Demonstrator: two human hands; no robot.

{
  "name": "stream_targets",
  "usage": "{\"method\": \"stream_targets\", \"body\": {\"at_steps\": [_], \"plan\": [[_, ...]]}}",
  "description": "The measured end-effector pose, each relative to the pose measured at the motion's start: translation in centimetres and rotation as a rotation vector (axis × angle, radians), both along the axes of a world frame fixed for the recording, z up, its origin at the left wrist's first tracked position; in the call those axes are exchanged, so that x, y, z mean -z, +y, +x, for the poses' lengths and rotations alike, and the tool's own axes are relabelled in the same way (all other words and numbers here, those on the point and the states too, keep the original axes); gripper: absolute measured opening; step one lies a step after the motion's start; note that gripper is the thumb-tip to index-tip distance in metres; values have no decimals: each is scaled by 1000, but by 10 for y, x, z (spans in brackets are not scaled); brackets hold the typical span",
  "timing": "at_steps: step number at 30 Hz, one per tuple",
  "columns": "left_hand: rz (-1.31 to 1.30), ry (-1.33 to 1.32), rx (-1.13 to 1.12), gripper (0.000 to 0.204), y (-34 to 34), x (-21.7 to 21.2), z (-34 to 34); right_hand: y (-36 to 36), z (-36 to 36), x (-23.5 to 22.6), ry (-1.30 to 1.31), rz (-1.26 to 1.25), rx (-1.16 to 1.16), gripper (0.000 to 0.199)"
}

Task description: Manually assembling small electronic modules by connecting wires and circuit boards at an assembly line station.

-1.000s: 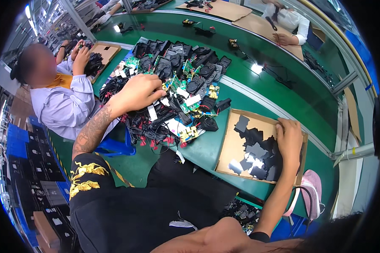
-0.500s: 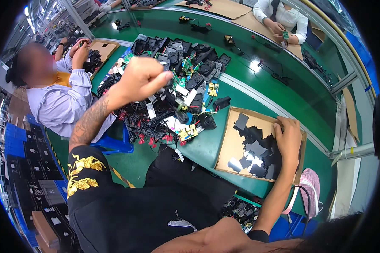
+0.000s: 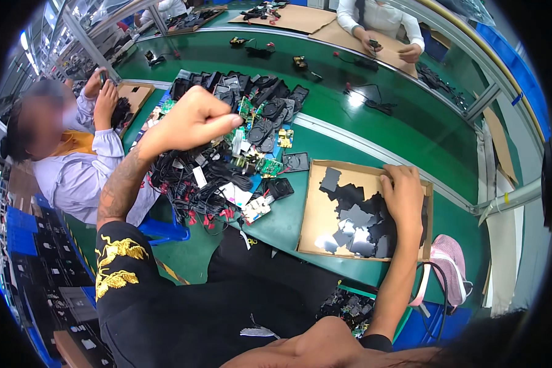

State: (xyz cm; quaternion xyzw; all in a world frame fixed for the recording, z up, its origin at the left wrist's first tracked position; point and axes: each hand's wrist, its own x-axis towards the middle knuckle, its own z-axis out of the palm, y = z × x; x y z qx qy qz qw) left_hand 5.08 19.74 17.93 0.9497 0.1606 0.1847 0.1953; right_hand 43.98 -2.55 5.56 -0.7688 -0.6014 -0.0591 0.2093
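My left hand (image 3: 196, 122) is closed with its thumb held against the bent fingers. It hovers over a heap of black plastic housings (image 3: 267, 132), green circuit boards (image 3: 268, 167) and black cables (image 3: 181, 187). Whatever it may grip is hidden behind the fingers. At the right, my right hand (image 3: 405, 193) hangs over a shallow cardboard tray (image 3: 311, 211), close to its far edge. Its fingers are loosely bent and apart, with no object visible in them. Thin black sheets (image 3: 357, 216), some glossy, lie scattered in that tray beside the hand.
A co-worker (image 3: 73, 153) sits at my left by another cardboard tray (image 3: 140, 97). Across the green belt (image 3: 325, 92), which carries boards and cables, another person (image 3: 374, 27) works. A metal rail (image 3: 349, 138) runs behind my tray; a pink bag (image 3: 449, 264) sits right of it.
The whole view has shifted, so the bench and tray appear further left. Both my hands keep much the same pose. The hands of the person across have moved apart.
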Motion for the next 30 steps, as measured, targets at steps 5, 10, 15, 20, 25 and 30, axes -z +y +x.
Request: {"method": "stream_targets", "body": {"at_steps": [5,10,15,20,25,30], "plan": [[-117,-29,97,53,-12,4,-6,1,-2,1,-3,-12,-2,24],[197,321,-117,40,-15,27,-5,5,-1,2,-19,-6,-9,25],[400,373,-171,37,-16,40,-18,4,-2,-1,-7,-13,2,25],[-108,265,184,55,-40,16,-15,7,2,5,-23,-9,-8,25],[-249,-158,-53,52,-21,-2,-33,0,1,3,-132,-12,25,25],[-116,-453,-4,53,-21,12,-41,4,-1,8,-173,-20,19,24]]}}
